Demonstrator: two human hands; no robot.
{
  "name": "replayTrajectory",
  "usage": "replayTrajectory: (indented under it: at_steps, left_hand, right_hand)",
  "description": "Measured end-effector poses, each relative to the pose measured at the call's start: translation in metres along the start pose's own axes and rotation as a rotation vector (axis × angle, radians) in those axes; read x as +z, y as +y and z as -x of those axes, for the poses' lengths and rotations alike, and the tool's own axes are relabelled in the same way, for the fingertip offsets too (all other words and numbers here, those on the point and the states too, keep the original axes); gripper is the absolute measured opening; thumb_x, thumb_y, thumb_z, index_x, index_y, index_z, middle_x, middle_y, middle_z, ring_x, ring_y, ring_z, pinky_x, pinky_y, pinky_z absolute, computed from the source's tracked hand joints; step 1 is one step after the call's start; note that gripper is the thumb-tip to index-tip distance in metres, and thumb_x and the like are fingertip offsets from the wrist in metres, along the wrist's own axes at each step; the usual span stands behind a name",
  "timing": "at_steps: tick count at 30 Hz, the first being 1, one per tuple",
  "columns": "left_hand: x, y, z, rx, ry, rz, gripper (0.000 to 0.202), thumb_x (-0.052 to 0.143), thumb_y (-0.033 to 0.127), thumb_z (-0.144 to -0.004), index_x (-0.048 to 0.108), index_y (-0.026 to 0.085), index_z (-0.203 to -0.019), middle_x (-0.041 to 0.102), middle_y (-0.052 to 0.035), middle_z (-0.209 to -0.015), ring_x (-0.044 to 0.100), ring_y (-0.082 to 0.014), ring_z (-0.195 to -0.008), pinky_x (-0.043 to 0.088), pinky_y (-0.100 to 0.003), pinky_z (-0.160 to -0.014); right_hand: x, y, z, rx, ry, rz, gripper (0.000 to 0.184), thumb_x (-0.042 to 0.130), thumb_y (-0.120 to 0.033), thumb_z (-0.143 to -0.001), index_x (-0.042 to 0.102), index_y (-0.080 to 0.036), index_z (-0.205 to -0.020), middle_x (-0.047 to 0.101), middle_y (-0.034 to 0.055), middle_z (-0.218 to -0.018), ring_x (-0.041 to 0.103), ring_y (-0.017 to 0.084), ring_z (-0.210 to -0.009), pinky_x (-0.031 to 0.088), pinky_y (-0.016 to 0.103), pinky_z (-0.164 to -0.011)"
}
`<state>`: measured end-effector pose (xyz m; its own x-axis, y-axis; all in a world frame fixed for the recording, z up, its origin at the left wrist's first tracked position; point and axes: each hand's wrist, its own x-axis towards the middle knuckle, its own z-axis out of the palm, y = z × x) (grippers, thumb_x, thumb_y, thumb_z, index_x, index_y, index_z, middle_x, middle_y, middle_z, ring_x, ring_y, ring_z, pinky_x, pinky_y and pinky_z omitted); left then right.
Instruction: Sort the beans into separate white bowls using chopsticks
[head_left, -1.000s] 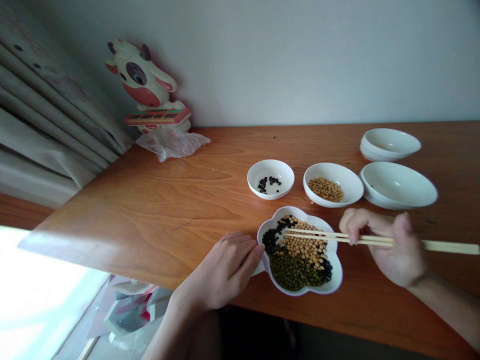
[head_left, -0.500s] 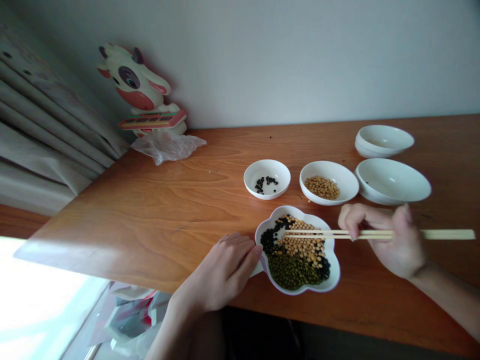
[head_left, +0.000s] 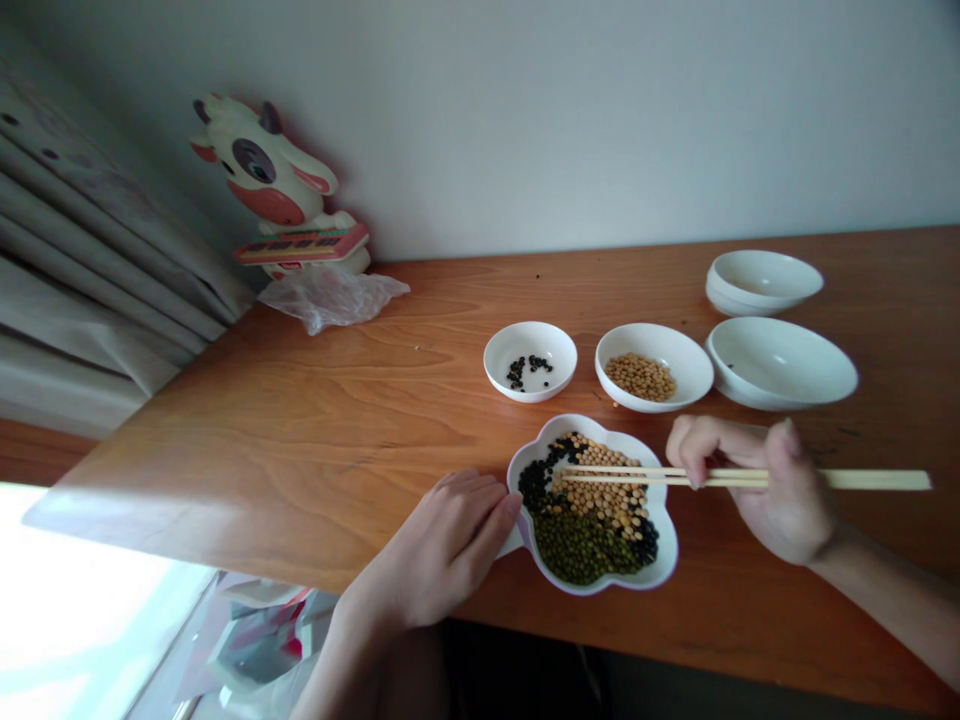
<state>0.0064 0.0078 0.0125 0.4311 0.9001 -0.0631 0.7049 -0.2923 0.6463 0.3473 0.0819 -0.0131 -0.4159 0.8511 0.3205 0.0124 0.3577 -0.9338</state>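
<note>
Open tabletop (head_left: 337, 400) left, bowls (head_left: 690, 368) behind dish (head_left: 665, 545)

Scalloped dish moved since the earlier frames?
No, not visibly: the scalloped dish keeps its place relative to the bowl of black beans; the whole view shifted slightly.

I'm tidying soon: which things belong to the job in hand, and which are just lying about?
In use: chopsticks in the right hand; scalloped bean dish, touched by the left hand; probably the black-bean bowl and yellow-bean bowl; perhaps the bowls at right.

Apparently lying about: cow toy; clear plastic bag.
</note>
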Motion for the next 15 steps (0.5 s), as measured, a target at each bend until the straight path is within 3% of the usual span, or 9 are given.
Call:
replayTrajectory:
  at_steps: [8,15]
  left_hand:
    - [0.0,-0.001,0.001,0.009,0.009,-0.004,0.055,0.032,0.044,-0.127,0.071,0.021,-0.096,0.079,-0.0099,-0.104,0.072,-0.0245,-0.095,0.057,-0.042,-0.096]
    - [0.001,-0.001,0.002,0.037,0.033,-0.013,0.06,0.03,0.047,-0.128,0.073,0.021,-0.096,0.081,-0.0109,-0.106,0.073,-0.0247,-0.094,0.058,-0.042,-0.097]
  right_hand:
    - [0.001,-0.004,-0.003,-0.061,0.053,-0.02,0.081,0.021,-0.077,-0.114,0.066,-0.027,-0.071,0.06,0.0037,-0.065,0.055,0.024,-0.063,0.043,0.043,-0.064]
    - [-0.01,-0.011,-0.009,-0.13,0.155,-0.023,0.082,0.018,-0.075,-0.116,0.067,-0.027,-0.071,0.055,0.0018,-0.061,0.051,0.021,-0.061,0.039,0.041,-0.061]
